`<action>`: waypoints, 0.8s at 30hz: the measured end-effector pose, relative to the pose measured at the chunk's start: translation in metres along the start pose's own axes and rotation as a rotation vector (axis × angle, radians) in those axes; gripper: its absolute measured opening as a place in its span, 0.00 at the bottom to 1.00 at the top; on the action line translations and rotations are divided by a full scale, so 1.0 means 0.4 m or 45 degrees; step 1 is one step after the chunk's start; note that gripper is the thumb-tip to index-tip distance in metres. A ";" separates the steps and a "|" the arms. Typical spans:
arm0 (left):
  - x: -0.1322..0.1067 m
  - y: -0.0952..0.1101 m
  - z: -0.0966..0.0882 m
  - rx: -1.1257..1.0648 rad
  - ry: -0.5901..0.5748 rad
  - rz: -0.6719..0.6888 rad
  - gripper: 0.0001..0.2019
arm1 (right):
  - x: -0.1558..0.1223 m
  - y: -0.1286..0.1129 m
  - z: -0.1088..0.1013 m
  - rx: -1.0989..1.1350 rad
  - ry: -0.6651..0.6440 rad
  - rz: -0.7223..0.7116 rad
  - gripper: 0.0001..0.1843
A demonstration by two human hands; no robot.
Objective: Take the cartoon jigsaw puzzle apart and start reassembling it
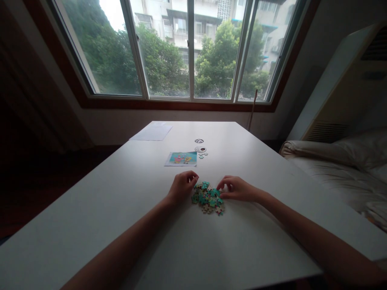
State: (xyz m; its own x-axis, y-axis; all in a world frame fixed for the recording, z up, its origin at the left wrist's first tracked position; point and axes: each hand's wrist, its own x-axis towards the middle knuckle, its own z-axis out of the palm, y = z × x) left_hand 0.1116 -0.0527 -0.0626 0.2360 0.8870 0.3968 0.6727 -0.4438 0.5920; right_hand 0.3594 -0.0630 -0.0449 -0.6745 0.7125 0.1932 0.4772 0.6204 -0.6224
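Observation:
A small heap of loose jigsaw pieces, mostly teal and beige, lies on the white table between my two hands. My left hand rests at the heap's left edge with its fingers curled in, the tips touching the pieces. On the heap's right side my right hand has its fingers bent down onto the pieces. Whether either hand pinches a piece is hidden by the fingers. Beyond the heap lies a small colour picture card.
A round lid or tin and a second disc sit behind the card, with a couple of stray pieces. A sheet of paper lies at the table's far left. A bed stands to the right; windows are ahead.

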 end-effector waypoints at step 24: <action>-0.040 0.109 -0.003 -0.185 -0.118 0.240 0.08 | 0.006 -0.055 0.040 0.150 0.309 0.052 0.12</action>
State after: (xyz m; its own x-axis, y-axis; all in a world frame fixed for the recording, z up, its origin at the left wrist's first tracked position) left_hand 0.1364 -0.0862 -0.0423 0.4156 0.7917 0.4478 0.5041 -0.6103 0.6111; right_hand 0.3382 -0.0800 -0.0427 -0.4949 0.8024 0.3334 0.4224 0.5575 -0.7147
